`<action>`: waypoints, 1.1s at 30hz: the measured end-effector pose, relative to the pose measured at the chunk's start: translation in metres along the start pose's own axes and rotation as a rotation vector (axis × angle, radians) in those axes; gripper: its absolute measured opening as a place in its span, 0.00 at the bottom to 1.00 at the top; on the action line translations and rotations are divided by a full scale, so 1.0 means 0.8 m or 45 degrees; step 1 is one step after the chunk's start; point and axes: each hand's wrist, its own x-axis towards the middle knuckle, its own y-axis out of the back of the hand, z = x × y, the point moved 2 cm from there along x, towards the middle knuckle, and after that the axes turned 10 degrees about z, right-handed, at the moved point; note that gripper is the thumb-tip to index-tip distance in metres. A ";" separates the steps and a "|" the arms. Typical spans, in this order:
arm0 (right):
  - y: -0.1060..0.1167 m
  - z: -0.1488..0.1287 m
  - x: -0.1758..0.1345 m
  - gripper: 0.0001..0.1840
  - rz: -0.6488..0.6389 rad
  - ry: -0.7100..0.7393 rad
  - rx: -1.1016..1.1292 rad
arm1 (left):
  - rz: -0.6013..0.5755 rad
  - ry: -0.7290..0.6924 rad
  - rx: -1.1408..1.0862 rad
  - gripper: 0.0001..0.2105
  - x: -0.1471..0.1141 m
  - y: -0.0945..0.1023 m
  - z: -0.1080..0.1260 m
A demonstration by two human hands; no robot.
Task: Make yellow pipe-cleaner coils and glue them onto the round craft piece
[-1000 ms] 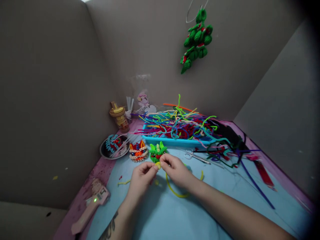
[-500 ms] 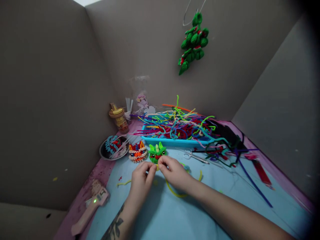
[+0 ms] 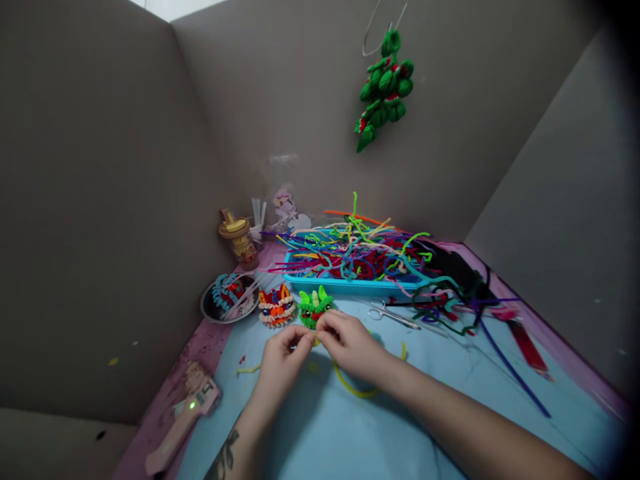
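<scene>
Fingertips of my left hand point(image 3: 289, 355) and my right hand point(image 3: 349, 341) meet in a pinch over the blue mat point(image 3: 320, 433). Between them shows a bit of a yellow pipe cleaner point(image 3: 361, 392), whose long end curves under my right wrist. Both hands are closed on it. Just behind my fingers stands a green pipe-cleaner animal head point(image 3: 315, 307), partly covered by my right hand. An orange and cream one point(image 3: 277, 308) sits to its left. A short yellow piece point(image 3: 249, 369) lies left of my left hand.
A blue tray point(image 3: 360, 288) heaped with coloured pipe cleaners stands at the back. Scissors point(image 3: 393, 315) lie before it. A metal bowl point(image 3: 207, 310), a lidded cup point(image 3: 239, 241) and a pink glue gun point(image 3: 183, 420) are at left. A green decoration point(image 3: 385, 90) hangs on the wall.
The view has shifted slightly. My hands stay pinched together at nearly the same spot, with only a small change in finger position.
</scene>
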 end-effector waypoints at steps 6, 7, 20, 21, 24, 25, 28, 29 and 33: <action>-0.012 0.004 -0.001 0.05 0.125 -0.250 0.322 | 0.197 0.163 -0.239 0.13 -0.002 -0.006 -0.007; -0.014 0.004 -0.001 0.05 0.120 -0.266 0.334 | 0.217 0.165 -0.265 0.13 -0.003 -0.007 -0.007; -0.012 -0.009 -0.009 0.08 0.221 -0.110 0.296 | 0.146 0.232 -0.588 0.18 -0.006 -0.013 -0.012; -0.011 -0.011 -0.010 0.08 0.226 -0.102 0.304 | 0.141 0.248 -0.643 0.18 -0.007 -0.013 -0.011; -0.011 -0.021 -0.011 0.08 0.226 -0.095 0.341 | 0.113 0.295 -0.772 0.18 -0.010 -0.012 -0.006; -0.011 -0.025 -0.012 0.08 0.226 -0.084 0.343 | 0.104 0.304 -0.790 0.17 -0.013 -0.011 -0.004; -0.013 -0.041 -0.019 0.09 0.231 -0.030 0.299 | 0.115 0.283 -0.815 0.16 -0.023 -0.005 0.001; -0.014 -0.047 -0.023 0.09 0.224 -0.015 0.288 | 0.137 0.267 -0.816 0.16 -0.029 -0.001 0.002; -0.026 -0.072 -0.049 0.07 0.136 0.002 0.306 | 0.315 0.181 -0.711 0.15 -0.060 0.035 0.003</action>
